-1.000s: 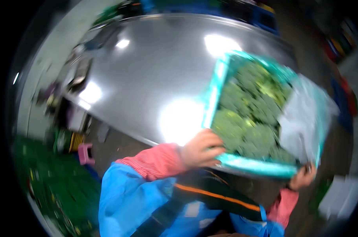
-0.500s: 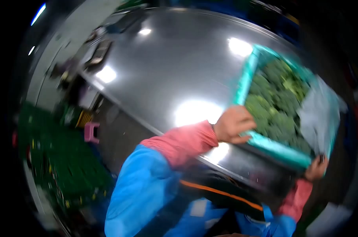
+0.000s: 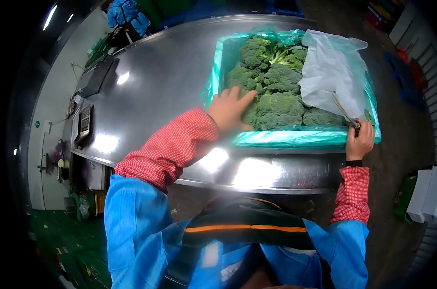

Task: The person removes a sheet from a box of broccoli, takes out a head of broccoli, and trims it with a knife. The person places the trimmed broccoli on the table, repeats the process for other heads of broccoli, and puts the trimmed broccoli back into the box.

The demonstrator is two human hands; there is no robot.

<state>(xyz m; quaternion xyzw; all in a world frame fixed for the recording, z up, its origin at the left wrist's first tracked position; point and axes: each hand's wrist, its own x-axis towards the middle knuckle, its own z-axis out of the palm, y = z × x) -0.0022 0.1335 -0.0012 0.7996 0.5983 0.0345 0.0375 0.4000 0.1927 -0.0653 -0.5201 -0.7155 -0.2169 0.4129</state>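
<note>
A crate lined with green plastic film point(image 3: 286, 138) holds several heads of broccoli point(image 3: 278, 110). My left hand point(image 3: 230, 108) is open at the crate's near left side, fingers spread against the edge of the broccoli. At the near right corner my right hand point(image 3: 360, 139) is closed around the dark handle of what looks like a small knife point(image 3: 344, 109). Its thin, slightly curved blade points up and left over the white sheet point(image 3: 329, 72), which covers the right part of the broccoli.
The crate stands on a shiny metal table point(image 3: 165, 86). A weighing scale point(image 3: 85, 120) sits at the table's left edge. Another person in blue point(image 3: 127, 17) is at the far left. Green crates point(image 3: 69, 241) are on the floor at the left, white boxes point(image 3: 428, 195) at the right.
The view has turned and the crate now appears nearer the middle. My left hand has opened from a loosely curled shape and reaches onto the broccoli. My right hand stays at the near right corner.
</note>
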